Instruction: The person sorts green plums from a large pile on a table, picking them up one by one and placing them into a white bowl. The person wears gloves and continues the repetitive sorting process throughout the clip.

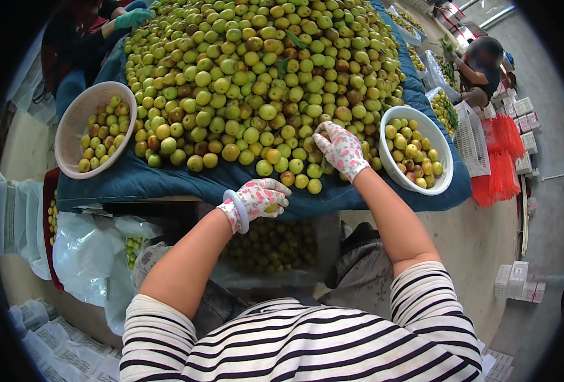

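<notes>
A heap of yellow-green and brownish jujubes (243,86) covers the table before me. My left hand (262,196), in a floral glove with a pale bangle at the wrist, is over the table's front edge. A jujube (271,208) shows beneath its curled fingers. My right hand (340,145), gloved alike, reaches into the front right of the heap. Its fingertips touch the fruit there, but whether they grip one is hidden. To its right stands a white plastic basket (444,179) partly filled with jujubes. Below the table edge, between my knees, a container of darker-looking jujubes (272,246) sits in shadow.
A pinkish basket (64,143) of jujubes tilts at the left corner of the blue quilted cover (105,184). A person's green-gloved hand (131,19) touches the heap at far left. Plastic-lined crates (83,253) flank my left leg. Another person (482,67) sits among crates at right.
</notes>
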`<control>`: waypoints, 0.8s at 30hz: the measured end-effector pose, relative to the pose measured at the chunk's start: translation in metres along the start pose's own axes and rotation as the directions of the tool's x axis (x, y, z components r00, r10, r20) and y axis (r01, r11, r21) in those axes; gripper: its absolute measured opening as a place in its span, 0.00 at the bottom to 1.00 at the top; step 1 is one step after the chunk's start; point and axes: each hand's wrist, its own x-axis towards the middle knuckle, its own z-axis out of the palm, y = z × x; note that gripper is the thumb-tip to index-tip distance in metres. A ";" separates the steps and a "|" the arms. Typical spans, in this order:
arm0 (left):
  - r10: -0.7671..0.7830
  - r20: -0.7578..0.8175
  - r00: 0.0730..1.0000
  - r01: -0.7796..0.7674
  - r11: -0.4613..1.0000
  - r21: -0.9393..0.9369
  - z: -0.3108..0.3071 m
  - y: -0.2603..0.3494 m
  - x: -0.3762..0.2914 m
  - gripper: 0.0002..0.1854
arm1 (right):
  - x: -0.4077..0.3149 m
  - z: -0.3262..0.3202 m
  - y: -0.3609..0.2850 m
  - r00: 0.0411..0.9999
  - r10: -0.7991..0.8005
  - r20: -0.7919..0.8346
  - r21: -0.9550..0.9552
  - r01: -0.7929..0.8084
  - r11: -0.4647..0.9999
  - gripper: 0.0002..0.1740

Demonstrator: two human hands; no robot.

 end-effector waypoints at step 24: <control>0.004 0.103 0.995 0.010 0.990 -0.137 0.007 -0.004 -0.009 0.21 | 0.013 0.048 -0.041 0.892 -0.452 0.001 -0.076 0.451 0.889 0.18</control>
